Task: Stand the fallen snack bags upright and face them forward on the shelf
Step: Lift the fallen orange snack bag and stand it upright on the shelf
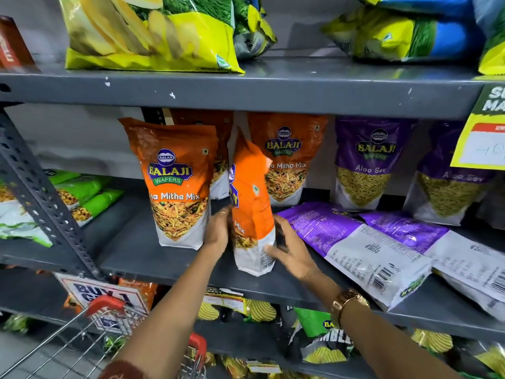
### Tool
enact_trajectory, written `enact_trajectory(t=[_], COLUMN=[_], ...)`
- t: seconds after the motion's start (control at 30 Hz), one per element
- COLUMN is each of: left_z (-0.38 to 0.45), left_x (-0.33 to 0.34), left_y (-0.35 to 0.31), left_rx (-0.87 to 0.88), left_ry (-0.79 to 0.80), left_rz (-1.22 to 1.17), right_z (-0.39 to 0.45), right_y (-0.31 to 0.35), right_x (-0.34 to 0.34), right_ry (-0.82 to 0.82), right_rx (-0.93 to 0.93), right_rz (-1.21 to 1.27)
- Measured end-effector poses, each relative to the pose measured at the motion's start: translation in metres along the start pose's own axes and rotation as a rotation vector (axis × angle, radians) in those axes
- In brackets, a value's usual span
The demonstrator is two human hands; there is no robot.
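An orange snack bag (252, 203) stands upright but turned sideways on the middle grey shelf (153, 255), its narrow side towards me. My left hand (217, 232) grips its left side and my right hand (291, 251) its right lower edge. Another orange bag (177, 181) stands facing forward just to the left, and one more (287, 157) stands behind. Two purple bags (352, 242) (464, 258) lie flat on their faces to the right, back labels up.
Upright purple bags (371, 162) stand at the back right. Green bags (82, 192) lie on the neighbouring shelf at left. Yellow bags (153, 31) fill the shelf above. A yellow price tag (483, 143) hangs at right. A shopping cart (90, 335) is below left.
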State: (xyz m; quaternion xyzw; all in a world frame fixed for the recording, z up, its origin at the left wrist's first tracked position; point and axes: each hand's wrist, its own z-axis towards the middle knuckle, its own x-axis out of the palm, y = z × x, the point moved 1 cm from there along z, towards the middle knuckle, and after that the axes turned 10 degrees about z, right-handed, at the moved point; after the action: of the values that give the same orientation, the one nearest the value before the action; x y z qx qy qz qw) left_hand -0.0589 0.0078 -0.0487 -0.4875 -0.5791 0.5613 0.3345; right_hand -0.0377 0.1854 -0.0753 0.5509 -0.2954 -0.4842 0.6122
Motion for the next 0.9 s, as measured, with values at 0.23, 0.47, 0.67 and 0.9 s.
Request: enact_trajectory(t=[0.23,0.47,0.67,0.9], left_z=[-0.013,-0.014,-0.038,-0.069], left_x=[-0.002,0.004,-0.005,-0.01], left_y=[0.01,0.008,0.02,0.026], left_rx=[0.163,0.078,0.266,0.366], left_ry=[-0.3,-0.101,-0.256,-0.326], left_rz=[0.103,0.022,0.222,0.389], right_z=[-0.006,-0.009,0.0,0.005], right_y=[-0.007,-0.001,0.006,0.009], right_x=[-0.004,0.009,0.008,0.011], right_ry=[-0.306,-0.243,-0.332,-0.578], right_rx=[0.043,0.082,0.182,0.27], right_rz=[-0.013,-0.052,0.073,0.081])
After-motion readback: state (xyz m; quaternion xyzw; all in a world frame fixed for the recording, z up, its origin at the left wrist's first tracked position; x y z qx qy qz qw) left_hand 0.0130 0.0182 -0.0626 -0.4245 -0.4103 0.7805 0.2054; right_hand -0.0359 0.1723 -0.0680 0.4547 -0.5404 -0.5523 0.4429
